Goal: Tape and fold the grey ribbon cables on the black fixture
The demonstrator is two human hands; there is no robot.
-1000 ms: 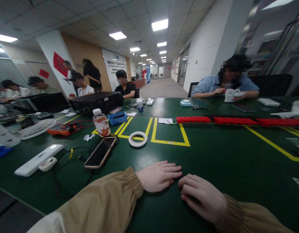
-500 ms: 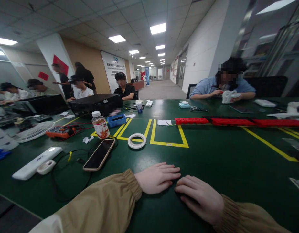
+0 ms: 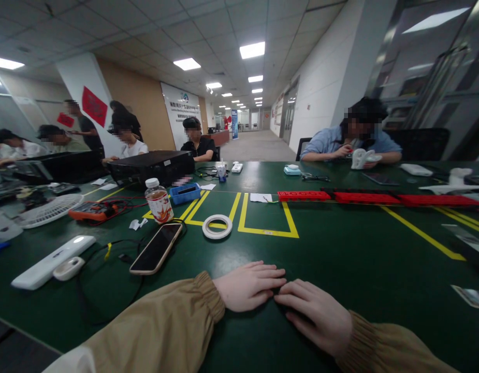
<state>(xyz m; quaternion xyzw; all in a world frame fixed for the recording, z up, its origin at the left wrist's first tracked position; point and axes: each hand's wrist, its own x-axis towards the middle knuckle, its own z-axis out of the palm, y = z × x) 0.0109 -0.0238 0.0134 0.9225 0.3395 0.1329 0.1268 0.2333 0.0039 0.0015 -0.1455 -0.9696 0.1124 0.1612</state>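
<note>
My left hand (image 3: 250,286) lies palm down on the green table (image 3: 239,342), its fingers stretched to the right and holding nothing. Close beside it, my right hand (image 3: 316,314) rests on the same surface, fingers extended toward the left fingertips. Nothing shows in the right hand, though its palm is hidden. Ahead of the left hand lies a roll of white tape (image 3: 217,227). A smartphone (image 3: 157,249) with a dark screen is to its left, near a bottle with a white cap (image 3: 159,201).
Yellow tape lines (image 3: 268,232) mark the table. Red plastic strips (image 3: 365,198) run along the right. At left are a white fan (image 3: 53,210), an orange multimeter (image 3: 93,210), cables and a blue tray (image 3: 185,192). A person in a blue shirt (image 3: 320,145) sits across, handling a white part.
The whole view has shifted slightly, so table objects appear a little further left. Both hands keep nearly the same pose, with the right fingertips marginally closer to the left hand.
</note>
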